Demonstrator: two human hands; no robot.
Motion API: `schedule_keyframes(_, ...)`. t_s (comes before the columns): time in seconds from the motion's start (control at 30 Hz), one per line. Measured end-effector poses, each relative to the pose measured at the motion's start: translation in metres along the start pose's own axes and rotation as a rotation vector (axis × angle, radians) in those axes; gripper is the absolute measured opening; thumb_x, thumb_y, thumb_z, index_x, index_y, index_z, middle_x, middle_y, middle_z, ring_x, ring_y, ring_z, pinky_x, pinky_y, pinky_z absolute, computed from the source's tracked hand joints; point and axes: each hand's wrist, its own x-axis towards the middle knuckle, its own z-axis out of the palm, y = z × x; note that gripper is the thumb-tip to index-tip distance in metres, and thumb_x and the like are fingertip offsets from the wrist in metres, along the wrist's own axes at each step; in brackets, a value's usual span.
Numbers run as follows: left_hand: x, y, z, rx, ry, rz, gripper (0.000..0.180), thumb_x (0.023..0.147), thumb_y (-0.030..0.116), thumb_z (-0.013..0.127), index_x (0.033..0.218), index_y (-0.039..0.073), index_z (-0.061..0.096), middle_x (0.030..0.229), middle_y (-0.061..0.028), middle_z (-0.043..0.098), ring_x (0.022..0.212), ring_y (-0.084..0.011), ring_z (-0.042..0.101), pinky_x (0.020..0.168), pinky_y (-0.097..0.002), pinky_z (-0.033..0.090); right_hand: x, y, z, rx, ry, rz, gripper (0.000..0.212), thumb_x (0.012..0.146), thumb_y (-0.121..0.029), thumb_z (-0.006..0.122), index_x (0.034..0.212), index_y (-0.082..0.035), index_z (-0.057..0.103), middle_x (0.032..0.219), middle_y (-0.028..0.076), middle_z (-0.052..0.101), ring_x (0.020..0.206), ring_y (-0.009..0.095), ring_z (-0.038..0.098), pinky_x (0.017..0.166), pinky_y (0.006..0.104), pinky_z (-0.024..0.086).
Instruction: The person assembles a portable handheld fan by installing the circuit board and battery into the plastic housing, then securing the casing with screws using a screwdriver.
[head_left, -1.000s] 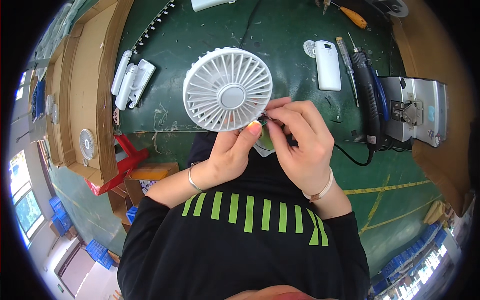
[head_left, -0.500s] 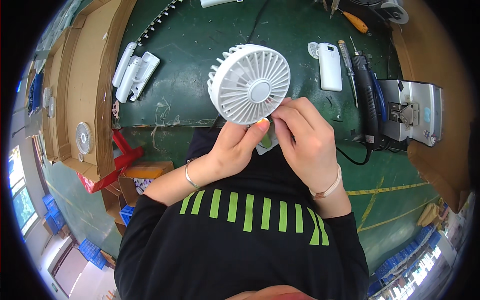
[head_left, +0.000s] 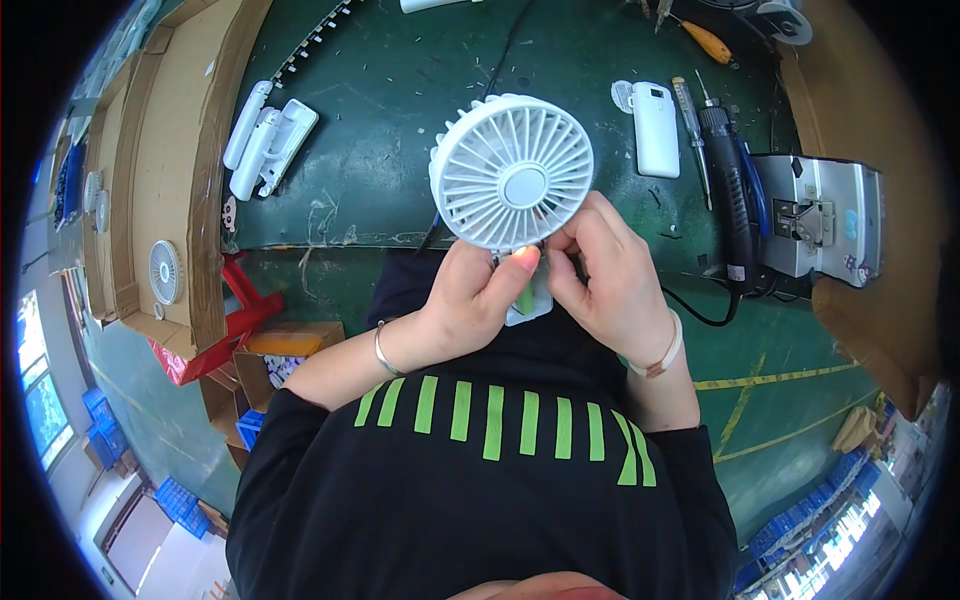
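Observation:
A white handheld fan with a round slatted grille is held up in front of me, over the near edge of the bench. My left hand grips it just under the head, thumb pressed at the base of the grille. Below the head shows part of the handle, with a green piece in it. My right hand is at the right of the fan's neck, thumb and fingertips pinched together there. Whatever is between those fingertips is too small or hidden to name.
On the green bench lie white casing parts at left and a white case at right. Beside it are a screwdriver, a soldering iron and a metal box. A cardboard tray holds a fan head.
The fan head has shifted slightly right and turned its grille more squarely upward. Both hands stay at its neck, and the right fingers have moved a little.

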Motion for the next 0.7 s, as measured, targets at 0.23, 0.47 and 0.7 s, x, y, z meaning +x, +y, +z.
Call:
schedule_keyframes(0.23,-0.002,0.002,0.011,0.0,-0.03,0.141,0.025,0.093,0.008,0.051,0.115,-0.004,0.054,0.102,-0.0114,0.059,0.091,-0.0203,0.055,0.084,-0.0331,0.045,-0.01,-0.002,-0.008,-0.104,0.057,-0.086,0.021,0.07,0.004,0.066,0.082,-0.002,0.05,0.079,0.011,0.05,0.064,0.027,0.057,0.055,0.0348,0.047)
schedule_keyframes(0.47,0.001,0.016,0.013,-0.035,-0.096,0.01,0.025,0.097,0.01,0.046,0.115,-0.004,0.054,0.104,-0.011,0.062,0.093,-0.018,0.058,0.084,-0.0315,0.047,-0.015,0.006,-0.02,-0.002,0.016,-0.181,0.021,0.068,0.001,0.066,0.081,-0.005,0.05,0.079,0.009,0.052,0.064,0.026,0.057,0.054,0.0344,0.046)
schedule_keyframes(0.7,0.017,0.024,0.006,-0.529,-0.112,-0.12,0.041,0.102,0.028,0.041,0.126,-0.005,0.044,0.12,-0.028,0.058,0.104,-0.0329,0.065,0.087,-0.0391,0.055,-0.025,0.008,-0.033,0.284,0.014,-0.016,0.012,0.075,0.002,0.065,0.08,-0.002,0.056,0.076,0.008,0.052,0.067,0.022,0.054,0.061,0.0308,0.044)
